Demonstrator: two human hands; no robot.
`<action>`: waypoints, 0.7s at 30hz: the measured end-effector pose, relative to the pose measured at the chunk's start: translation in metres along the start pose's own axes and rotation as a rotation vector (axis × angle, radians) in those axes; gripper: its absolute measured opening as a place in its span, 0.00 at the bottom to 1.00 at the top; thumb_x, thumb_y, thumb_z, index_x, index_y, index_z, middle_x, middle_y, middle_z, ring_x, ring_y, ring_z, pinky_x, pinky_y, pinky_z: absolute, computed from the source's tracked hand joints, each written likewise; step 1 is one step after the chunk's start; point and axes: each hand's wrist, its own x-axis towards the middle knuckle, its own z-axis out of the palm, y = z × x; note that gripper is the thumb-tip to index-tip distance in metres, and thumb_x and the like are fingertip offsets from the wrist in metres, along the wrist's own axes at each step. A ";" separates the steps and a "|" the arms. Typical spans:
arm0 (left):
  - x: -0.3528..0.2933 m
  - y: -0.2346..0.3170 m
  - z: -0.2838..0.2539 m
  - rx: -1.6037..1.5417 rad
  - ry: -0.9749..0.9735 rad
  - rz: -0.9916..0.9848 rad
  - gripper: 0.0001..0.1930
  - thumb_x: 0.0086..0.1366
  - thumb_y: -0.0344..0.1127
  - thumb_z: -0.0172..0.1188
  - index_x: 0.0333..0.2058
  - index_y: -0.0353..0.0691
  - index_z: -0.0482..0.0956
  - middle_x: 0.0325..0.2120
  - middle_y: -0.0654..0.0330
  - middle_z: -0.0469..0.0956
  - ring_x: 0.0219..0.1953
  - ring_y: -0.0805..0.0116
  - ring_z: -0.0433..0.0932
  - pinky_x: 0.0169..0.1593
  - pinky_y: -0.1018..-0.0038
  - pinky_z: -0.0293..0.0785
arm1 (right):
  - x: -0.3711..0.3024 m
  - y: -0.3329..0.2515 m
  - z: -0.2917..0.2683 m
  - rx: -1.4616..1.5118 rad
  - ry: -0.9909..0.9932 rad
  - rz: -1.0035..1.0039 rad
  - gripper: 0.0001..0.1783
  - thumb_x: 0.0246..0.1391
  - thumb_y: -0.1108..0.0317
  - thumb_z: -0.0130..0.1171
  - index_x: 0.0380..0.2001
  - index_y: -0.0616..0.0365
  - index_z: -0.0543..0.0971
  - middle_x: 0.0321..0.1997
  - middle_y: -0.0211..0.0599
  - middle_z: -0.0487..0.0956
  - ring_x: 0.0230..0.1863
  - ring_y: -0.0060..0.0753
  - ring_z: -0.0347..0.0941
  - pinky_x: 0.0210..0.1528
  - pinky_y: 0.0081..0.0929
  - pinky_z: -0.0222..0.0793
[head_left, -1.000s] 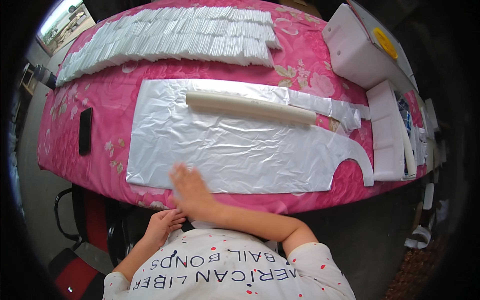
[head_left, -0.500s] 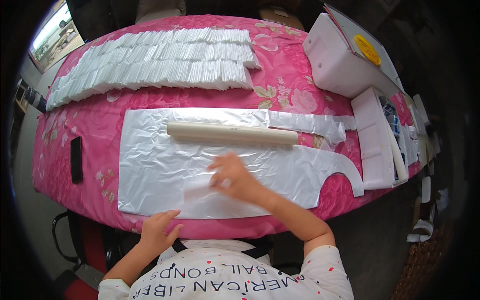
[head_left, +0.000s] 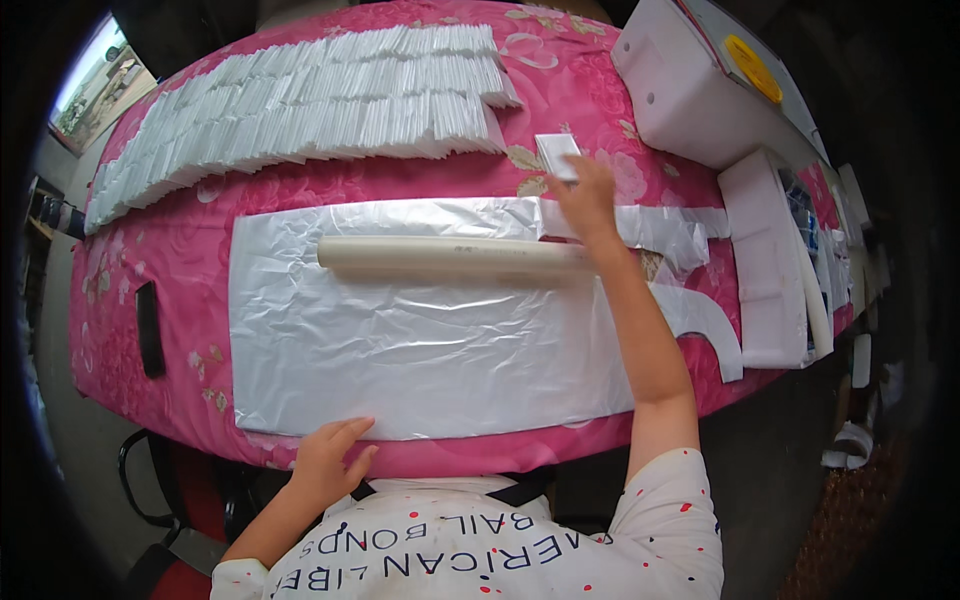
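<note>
A small folded white plastic bag [head_left: 555, 152] is pinched in my right hand [head_left: 588, 200], stretched out past the far side of the spread bags. Flat in front of me lie silvery-white plastic vest bags [head_left: 430, 350], wrinkled, with their handle ends to the right. Across their upper half rests a cream plastic pipe [head_left: 450, 254], its right end reaching my right forearm. My left hand [head_left: 335, 460] is open at the near edge of the bags, fingers apart and fingertips close to the plastic.
Long rows of folded white bags [head_left: 300, 95] stand packed at the far left on the pink flowered tablecloth [head_left: 190, 300]. A black phone [head_left: 149, 330] lies at left. White foam boxes [head_left: 675, 95] stand at right, one bearing a yellow round object [head_left: 752, 68]. A chair [head_left: 190, 490] is below left.
My right hand has moved from above the spread bags to the far right with the folded bag. The left hand stays nearly in place; the whole view has shifted slightly.
</note>
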 end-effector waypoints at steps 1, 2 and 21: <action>0.001 -0.001 0.001 -0.003 0.018 0.014 0.18 0.50 0.32 0.63 0.42 0.38 0.75 0.36 0.53 0.78 0.36 0.55 0.77 0.38 0.68 0.74 | -0.018 -0.016 -0.003 0.086 -0.084 -0.135 0.24 0.39 0.59 0.65 0.39 0.61 0.76 0.41 0.44 0.75 0.47 0.48 0.67 0.50 0.40 0.61; 0.004 -0.003 0.002 -0.010 0.004 0.027 0.19 0.50 0.31 0.62 0.43 0.38 0.74 0.38 0.52 0.77 0.37 0.54 0.77 0.39 0.67 0.74 | -0.040 -0.032 -0.008 0.167 -0.167 -0.268 0.25 0.39 0.60 0.66 0.41 0.61 0.75 0.42 0.44 0.75 0.47 0.48 0.67 0.50 0.40 0.61; 0.095 0.038 0.090 -0.120 0.075 0.364 0.48 0.51 0.49 0.63 0.64 0.40 0.43 0.62 0.36 0.26 0.65 0.36 0.32 0.63 0.52 0.43 | -0.211 0.077 -0.161 -0.169 -0.234 0.138 0.24 0.55 0.70 0.45 0.55 0.65 0.65 0.61 0.50 0.63 0.63 0.47 0.56 0.65 0.35 0.48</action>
